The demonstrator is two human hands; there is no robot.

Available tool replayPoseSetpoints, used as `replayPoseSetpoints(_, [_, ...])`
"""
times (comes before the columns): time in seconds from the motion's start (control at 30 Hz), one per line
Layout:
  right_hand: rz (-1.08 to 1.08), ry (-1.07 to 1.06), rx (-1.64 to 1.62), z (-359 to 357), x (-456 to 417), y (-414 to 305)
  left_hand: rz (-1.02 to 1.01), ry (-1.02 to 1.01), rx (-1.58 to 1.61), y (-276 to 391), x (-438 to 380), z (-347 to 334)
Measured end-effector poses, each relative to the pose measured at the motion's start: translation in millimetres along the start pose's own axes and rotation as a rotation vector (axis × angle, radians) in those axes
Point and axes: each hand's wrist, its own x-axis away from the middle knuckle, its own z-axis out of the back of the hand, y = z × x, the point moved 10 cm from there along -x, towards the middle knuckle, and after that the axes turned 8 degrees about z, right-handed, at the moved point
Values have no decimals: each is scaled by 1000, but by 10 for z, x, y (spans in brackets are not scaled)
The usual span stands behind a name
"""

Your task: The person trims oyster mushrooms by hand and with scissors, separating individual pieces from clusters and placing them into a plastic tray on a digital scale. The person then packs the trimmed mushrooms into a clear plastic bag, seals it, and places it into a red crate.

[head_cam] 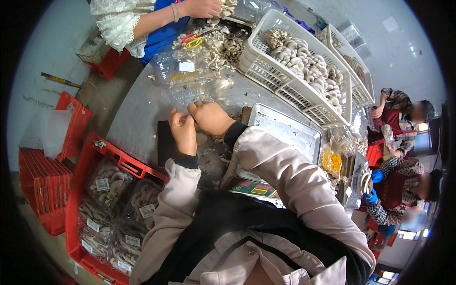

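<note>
My left hand [184, 132] and my right hand [210, 118] meet above the metal table [128, 117], fingertips bent together at the near rim of a clear plastic clamshell container [190, 93]. Whether the fingers grip its edge or some small thing is hidden. Beyond it lies another clear container [174, 67] with a white label. Mushroom trimmings [224, 50] and scissors with red and yellow handles [193, 40] lie farther off. Right of my hands, a metal tray [285, 124] rests on a digital scale [251, 187]. A dark flat object [164, 142] lies beside my left hand.
A white plastic crate [295, 89] of oyster mushrooms stands at the back right. At lower left, a red crate [76, 213] holds labelled packs of mushrooms. A co-worker's hand [203, 8] holds mushrooms at the top. Two more co-workers stand at far right, one in blue gloves [371, 196].
</note>
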Motion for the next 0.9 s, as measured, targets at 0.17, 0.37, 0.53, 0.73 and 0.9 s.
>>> replayPoseSetpoints(0.17, [-59, 11, -32, 112, -50, 6, 103, 15, 205, -47, 6, -2])
replayPoseSetpoints(0.37, [-34, -9, -51, 103, -25, 74, 26, -70, 118, 28, 51, -54])
replayPoseSetpoints(0.53, [-61, 23, -93, 57, -16, 84, 51, -104, 62, 67, 54, -105])
replayPoseSetpoints(0.73, [-119, 57, -144, 69, -15, 128, 27, -104, 43, 121, 34, -114])
replayPoseSetpoints(0.9, [-208, 3, -140, 56, -27, 153, -139, -51, 27, 235, 54, -80])
